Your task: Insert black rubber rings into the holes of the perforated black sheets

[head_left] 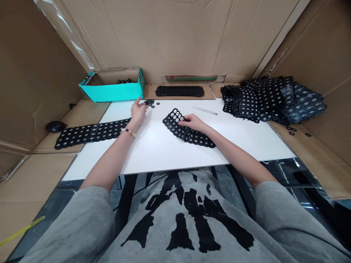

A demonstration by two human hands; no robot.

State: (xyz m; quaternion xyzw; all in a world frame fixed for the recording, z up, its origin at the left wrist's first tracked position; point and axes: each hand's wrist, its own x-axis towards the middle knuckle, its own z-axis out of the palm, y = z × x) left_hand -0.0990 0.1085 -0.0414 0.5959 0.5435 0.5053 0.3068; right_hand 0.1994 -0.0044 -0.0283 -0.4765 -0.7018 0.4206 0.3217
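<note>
My right hand (192,122) pinches a black strip with rows of round holes (189,136) near its upper end. White shows through the holes at that end, and the rest of the strip slants down to the right across the white tabletop (153,153). Over to the left, my left hand (138,110) reaches to a small pile of black rings (149,102), its fingers apart at the edge of the pile. Whether a fingertip touches a ring I cannot tell. Another black dotted strip (93,133) lies flat, partly behind my left wrist.
A turquoise box (112,93) holding black rings stands at the back left. Behind the table lies a black perforated block (180,91). A white pen (205,110) rests right of centre, near stacked dotted strips (263,98). Cardboard walls (175,40) enclose the table; a black round object (55,126) sits left.
</note>
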